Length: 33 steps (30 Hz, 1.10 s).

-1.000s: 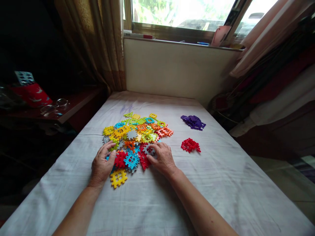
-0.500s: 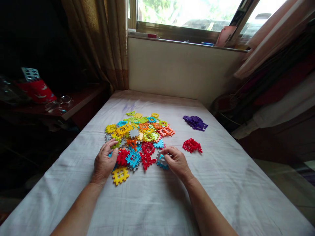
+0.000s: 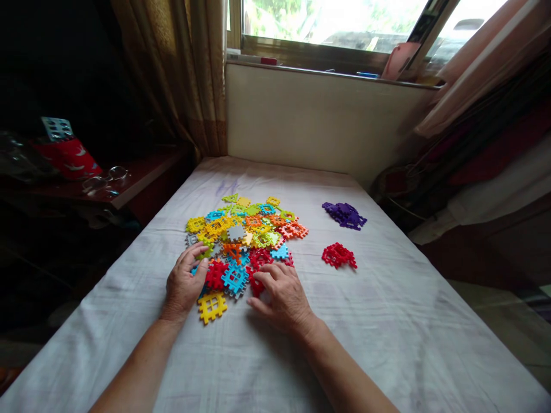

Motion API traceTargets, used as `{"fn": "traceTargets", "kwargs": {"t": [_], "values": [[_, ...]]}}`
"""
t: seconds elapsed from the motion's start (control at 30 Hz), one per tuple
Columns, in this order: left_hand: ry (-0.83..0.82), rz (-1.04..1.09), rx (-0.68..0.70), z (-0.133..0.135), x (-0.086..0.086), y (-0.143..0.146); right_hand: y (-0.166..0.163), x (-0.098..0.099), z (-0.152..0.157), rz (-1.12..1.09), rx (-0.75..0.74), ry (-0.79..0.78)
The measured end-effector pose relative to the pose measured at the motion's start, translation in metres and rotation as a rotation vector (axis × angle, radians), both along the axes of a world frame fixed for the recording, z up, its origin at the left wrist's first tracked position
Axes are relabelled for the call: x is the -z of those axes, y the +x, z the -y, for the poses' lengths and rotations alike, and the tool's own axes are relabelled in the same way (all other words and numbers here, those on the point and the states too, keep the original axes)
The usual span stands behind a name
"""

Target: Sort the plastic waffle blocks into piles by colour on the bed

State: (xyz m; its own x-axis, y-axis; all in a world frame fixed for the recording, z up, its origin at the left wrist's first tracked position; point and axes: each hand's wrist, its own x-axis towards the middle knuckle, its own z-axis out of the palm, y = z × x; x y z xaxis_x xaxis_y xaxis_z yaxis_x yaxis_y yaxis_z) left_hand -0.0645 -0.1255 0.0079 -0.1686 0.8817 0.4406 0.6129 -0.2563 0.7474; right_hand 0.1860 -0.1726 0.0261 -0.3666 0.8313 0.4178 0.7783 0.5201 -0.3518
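Observation:
A mixed heap of plastic interlocking building pieces lies on the sheet. At its left edge rests my left hand [image 3: 186,284], thumb and fingers apart, beside a lime-green piece [image 3: 207,249] and a red piece [image 3: 216,276]. My right hand [image 3: 282,295] is over the heap's near right side, thumb spread from the fingers. Under its fingertips a red piece [image 3: 255,282] shows in part; whether they touch it I cannot tell. A blue window-shaped piece [image 3: 235,278] lies between the hands. Nearest me is a yellow window-shaped piece [image 3: 212,308].
To the right sit a purple pile [image 3: 345,216] and a smaller red pile [image 3: 339,256] of pieces. The bed sheet [image 3: 370,344] spreads around them. On the left, a dark side table [image 3: 148,172] holds eyeglasses [image 3: 105,179] and a red container [image 3: 71,158].
My right hand has moved left from a grey-and-blue piece to the red pieces, its fingers now spread wider. The grey-and-blue piece is hidden from sight. My left hand has stayed in place.

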Motion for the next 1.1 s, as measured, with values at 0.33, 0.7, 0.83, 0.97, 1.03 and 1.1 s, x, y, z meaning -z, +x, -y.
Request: {"fn": "traceTargets", "kwargs": {"t": [0.33,0.7,0.83,0.97,1.03,1.1], "values": [[-0.005,0.010,-0.006,0.001,-0.002,0.001,-0.003,0.010,0.001,-0.068,0.058,-0.013],[-0.004,0.010,-0.004,0.000,-0.002,0.001,0.135,0.018,-0.031,-0.159,0.874,0.138],[0.003,0.004,-0.008,0.000,-0.002,0.000,0.167,0.030,-0.030,-0.145,1.065,0.040],[-0.006,0.003,-0.010,0.000,-0.003,0.000,0.165,0.034,-0.028,-0.133,1.059,-0.012],[-0.011,0.006,-0.017,0.000,-0.004,0.000,0.162,0.032,-0.027,-0.119,1.055,-0.034],[-0.017,0.010,-0.022,0.000,-0.004,0.000,0.160,0.028,-0.027,-0.109,1.058,-0.030]]}}
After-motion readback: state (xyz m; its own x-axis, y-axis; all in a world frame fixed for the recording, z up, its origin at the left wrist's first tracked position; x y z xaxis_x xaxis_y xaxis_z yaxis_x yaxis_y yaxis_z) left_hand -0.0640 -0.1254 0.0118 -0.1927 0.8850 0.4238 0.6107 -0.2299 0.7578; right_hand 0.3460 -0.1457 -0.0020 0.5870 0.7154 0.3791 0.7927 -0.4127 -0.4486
